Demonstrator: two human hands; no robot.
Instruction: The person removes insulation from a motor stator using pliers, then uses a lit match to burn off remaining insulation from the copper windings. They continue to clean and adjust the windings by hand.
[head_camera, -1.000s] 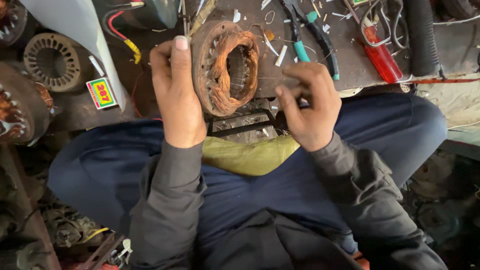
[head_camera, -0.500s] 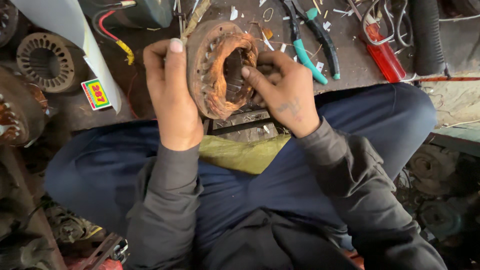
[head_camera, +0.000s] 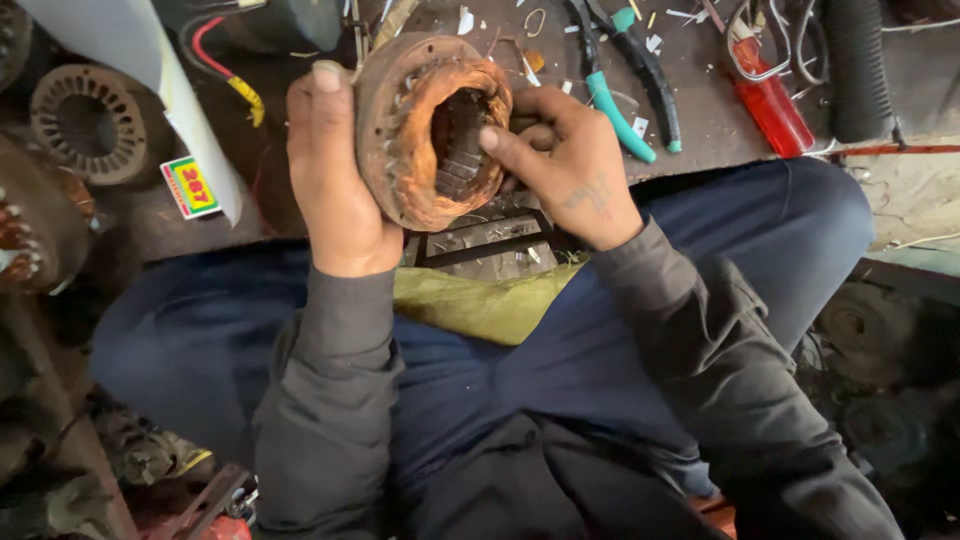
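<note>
A rusty motor stator ring with copper windings (head_camera: 415, 135) is held upright in front of me, above my lap. My left hand (head_camera: 335, 175) grips its outer rim from the left, thumb on top. My right hand (head_camera: 565, 165) rests against the right side, with its fingers pressing on the copper winding at the inner bore. A yellow-green cloth (head_camera: 480, 300) lies across my blue trousers below the ring.
Teal-handled pliers (head_camera: 620, 100) and a red-handled tool (head_camera: 770, 95) lie on the dark board ahead. A black hose (head_camera: 855, 60) sits at the far right. Other stators (head_camera: 85, 125) stand at the left, beside a small red and yellow label (head_camera: 190, 187).
My right hand moved from below and to the right of the ring up to its face, with fingers now on the winding. The left hand kept its grip.
</note>
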